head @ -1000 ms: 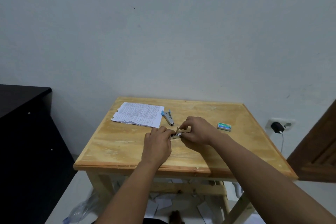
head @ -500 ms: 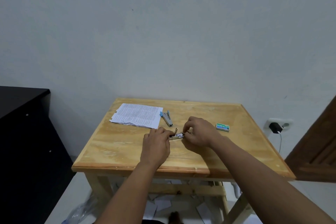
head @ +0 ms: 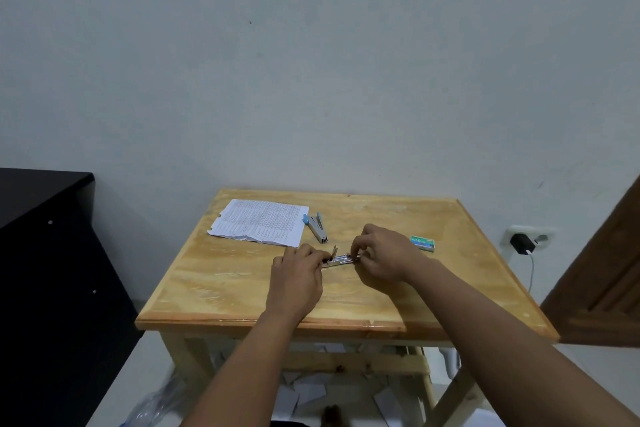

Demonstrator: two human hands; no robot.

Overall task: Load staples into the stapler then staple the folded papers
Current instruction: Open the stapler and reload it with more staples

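Stapler lies opened out flat near the middle of the table, metal strip running left-right between my hands, a small part sticking up at its left end. My left hand grips the left end, fingers curled round it, knuckles up. My right hand pinches the right end with thumb and fingertips bunched together; whether staples are in the pinch is too small to tell.

Second stapler, grey with blue ends, lies just behind, pointing away-left, not touched. Touching or nearly touching its far end is the papers, printed sheets with a ragged near edge, at the far left of the table. Staple box, green-blue, sits just right of my right hand, apart from it.

Off the table: black cabinet at left, wall socket with black charger and white cable at right, brown door at far right. Scraps of paper on the floor under the table.
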